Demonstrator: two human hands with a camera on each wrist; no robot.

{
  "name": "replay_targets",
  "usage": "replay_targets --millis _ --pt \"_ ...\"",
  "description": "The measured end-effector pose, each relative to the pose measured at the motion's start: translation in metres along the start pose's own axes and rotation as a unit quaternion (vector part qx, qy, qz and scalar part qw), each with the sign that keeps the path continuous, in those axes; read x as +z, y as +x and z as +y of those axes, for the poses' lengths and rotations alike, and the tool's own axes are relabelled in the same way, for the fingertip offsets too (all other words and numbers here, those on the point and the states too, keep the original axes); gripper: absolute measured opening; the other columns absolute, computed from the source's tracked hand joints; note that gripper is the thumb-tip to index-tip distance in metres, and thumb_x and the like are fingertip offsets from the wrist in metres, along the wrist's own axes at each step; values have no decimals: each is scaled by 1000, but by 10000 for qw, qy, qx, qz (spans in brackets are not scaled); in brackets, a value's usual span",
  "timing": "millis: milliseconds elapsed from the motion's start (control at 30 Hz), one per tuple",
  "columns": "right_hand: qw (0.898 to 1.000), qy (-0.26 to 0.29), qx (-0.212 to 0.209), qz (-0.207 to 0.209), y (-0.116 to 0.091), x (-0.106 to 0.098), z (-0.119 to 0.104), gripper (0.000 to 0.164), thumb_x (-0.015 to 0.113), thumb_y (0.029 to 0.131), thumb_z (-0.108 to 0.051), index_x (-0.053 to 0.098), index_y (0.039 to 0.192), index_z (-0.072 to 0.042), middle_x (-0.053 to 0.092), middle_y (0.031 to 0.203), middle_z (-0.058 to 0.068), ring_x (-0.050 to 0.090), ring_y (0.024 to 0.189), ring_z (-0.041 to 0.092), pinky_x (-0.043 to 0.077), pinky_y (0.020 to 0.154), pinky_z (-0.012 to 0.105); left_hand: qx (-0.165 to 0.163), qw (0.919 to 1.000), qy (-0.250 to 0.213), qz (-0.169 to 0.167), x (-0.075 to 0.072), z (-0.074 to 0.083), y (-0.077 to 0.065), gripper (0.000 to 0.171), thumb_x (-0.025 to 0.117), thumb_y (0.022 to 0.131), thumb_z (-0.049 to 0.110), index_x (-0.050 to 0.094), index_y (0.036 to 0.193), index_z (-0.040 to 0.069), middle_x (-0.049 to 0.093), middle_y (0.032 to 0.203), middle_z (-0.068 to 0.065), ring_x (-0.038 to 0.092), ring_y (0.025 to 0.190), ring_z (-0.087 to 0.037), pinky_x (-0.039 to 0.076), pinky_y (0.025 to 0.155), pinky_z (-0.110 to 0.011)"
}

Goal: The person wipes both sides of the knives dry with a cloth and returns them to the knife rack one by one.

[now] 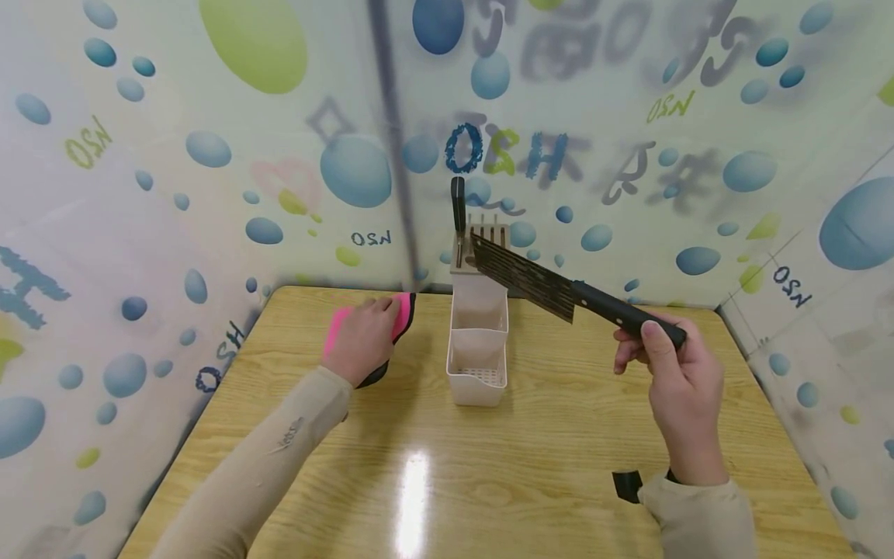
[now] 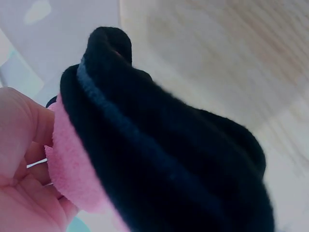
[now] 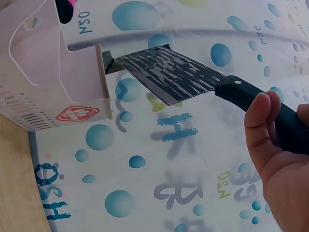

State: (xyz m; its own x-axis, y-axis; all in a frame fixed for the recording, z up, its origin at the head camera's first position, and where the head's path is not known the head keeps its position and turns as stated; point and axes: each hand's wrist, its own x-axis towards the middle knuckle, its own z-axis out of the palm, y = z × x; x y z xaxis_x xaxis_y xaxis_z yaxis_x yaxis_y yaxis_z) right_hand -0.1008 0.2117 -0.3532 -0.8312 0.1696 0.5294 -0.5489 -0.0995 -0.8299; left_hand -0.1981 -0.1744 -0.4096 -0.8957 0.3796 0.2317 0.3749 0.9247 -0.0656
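My right hand (image 1: pixel 687 392) grips the black handle of a cleaver (image 1: pixel 525 278), which is raised above the table and points left. The blade, dark with light streaks, overlaps the top of a white knife rack (image 1: pixel 478 392) in the head view. Another black-handled utensil (image 1: pixel 458 206) stands upright in the rack's left slot. Left of the rack, my left hand (image 1: pixel 363 335) holds a folded pink and black cloth (image 2: pixel 169 145). Fingers touch its pink side in the left wrist view, and its black side faces that camera.
The rack has slots at the back and open compartments in front, on a wooden table (image 1: pixel 545 435). Patterned sheets (image 1: pixel 594 140) with bubbles and letters enclose the table's back and sides. A small black piece (image 1: pixel 626 486) shows beside the right sleeve.
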Motion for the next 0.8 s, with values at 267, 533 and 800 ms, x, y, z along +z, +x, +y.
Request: replay_targets --millis 267,533,800 --pt "9999 10 -3 108 10 1 -5 13 57 105 -5 62 106 8 73 85 10 65 60 17 60 59 22 -112 9985 -93 -528 19 0 3 59 85 80 10 62 132 -6 68 124 -20 67 105 -35 60 91 -45" --pt "9996 -181 -30 236 21 1 -8 14 59 104 -7 62 106 6 73 83 10 64 57 16 59 57 21 -179 9951 -30 -971 33 2 6 58 82 84 10 60 134 -7 66 127 -22 66 111 -36 58 96 -45" --pt "9968 -682 134 403 33 3 -13 16 61 104 -14 64 106 2 73 80 9 63 54 15 57 54 21 -192 9951 -33 -972 44 3 7 53 79 85 7 60 132 -9 67 123 -23 67 106 -38 60 92 -47"
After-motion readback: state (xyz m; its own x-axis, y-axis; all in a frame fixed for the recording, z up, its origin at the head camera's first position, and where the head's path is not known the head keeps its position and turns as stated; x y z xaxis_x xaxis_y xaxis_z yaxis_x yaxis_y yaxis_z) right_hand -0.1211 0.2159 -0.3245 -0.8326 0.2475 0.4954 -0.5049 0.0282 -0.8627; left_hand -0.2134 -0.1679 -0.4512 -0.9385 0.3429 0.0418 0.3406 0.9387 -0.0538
